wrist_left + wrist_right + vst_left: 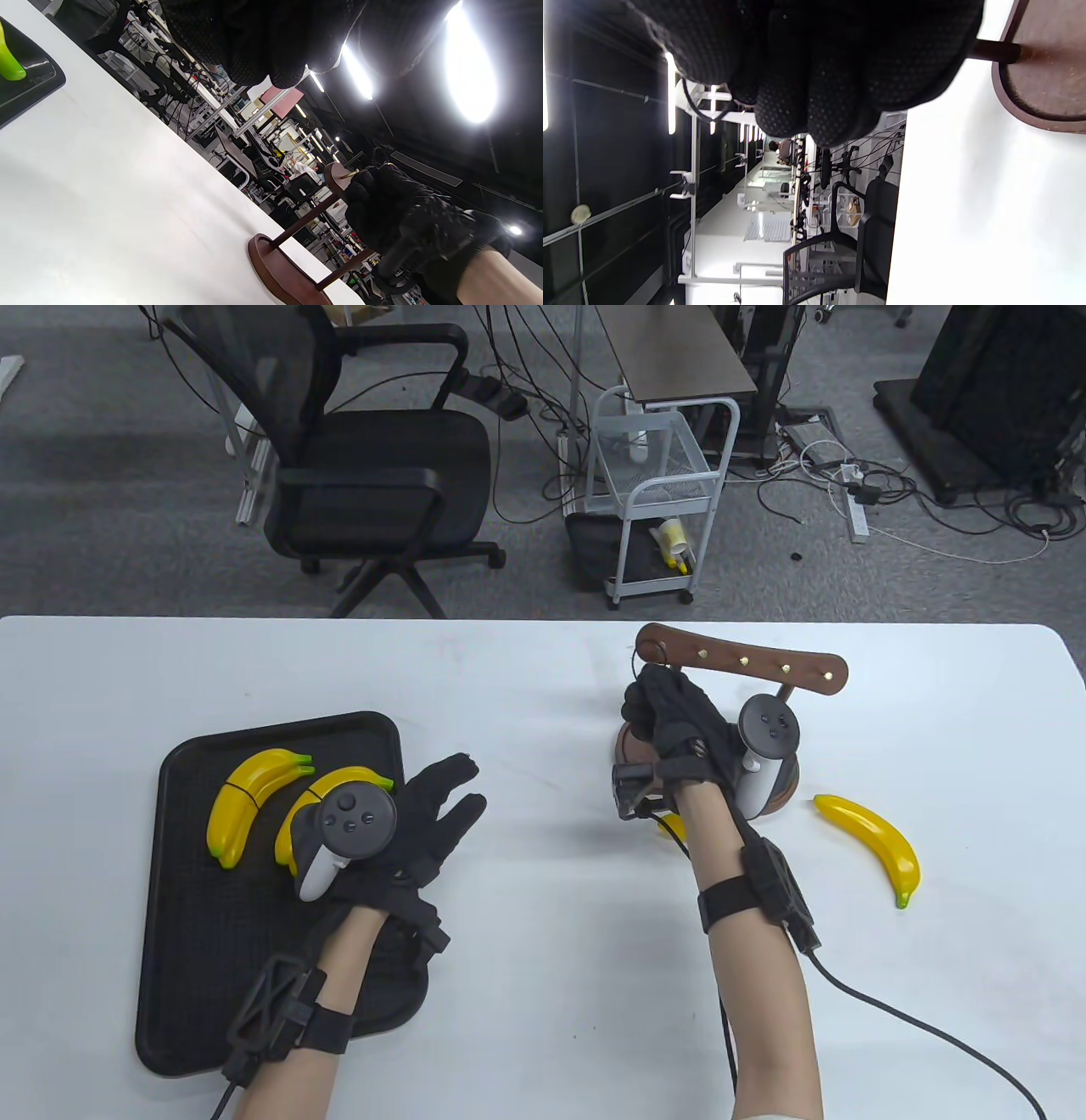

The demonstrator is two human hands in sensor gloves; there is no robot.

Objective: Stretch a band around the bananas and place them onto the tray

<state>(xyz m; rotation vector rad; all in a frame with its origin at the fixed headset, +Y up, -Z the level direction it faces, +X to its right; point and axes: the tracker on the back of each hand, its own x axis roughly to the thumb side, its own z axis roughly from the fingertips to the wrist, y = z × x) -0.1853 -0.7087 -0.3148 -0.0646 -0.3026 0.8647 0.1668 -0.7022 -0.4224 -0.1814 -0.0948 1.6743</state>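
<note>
Looking down in the table view, the right hand (670,708) curls at the left end of the brown wooden peg rack (747,660), apparently pinching a thin dark band there, though the band itself is too small to confirm. A loose yellow plastic banana (874,836) lies at the hand's 4 o'clock, long axis running 10 to 4, nearer this hand; another banana hides under the wrist. The left hand (424,823) rests spread on the white worktop (543,687), with two banded banana pairs (254,802) on the black plastic tray (204,950) at its 9 o'clock.

The left wrist view shows the right hand closed at the rack's top.

The right wrist view shows only bunched fingers (806,84); no band is discernible.
</note>
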